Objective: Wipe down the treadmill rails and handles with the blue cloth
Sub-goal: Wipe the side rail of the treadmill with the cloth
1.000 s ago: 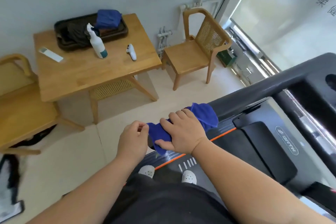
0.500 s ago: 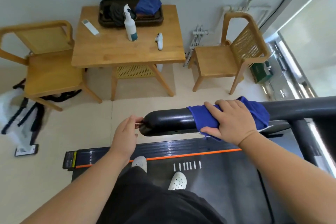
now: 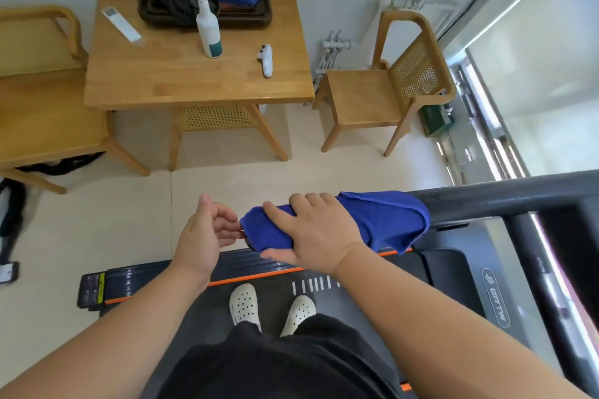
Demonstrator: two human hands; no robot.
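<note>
Blue cloth (image 3: 382,220), black handrail (image 3: 502,201), orange-striped treadmill deck (image 3: 246,278), white perforated shoes (image 3: 244,303), light wooden table (image 3: 194,81)

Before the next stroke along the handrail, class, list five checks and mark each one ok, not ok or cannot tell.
1. Blue cloth wrapped over the handrail end: ok.
2. Right hand grips the cloth round the rail: ok.
3. Left hand touching the cloth's edge: cannot tell.
4. Handrail bare beyond the cloth: ok.
5. Both shoes planted on the belt: ok.
</note>
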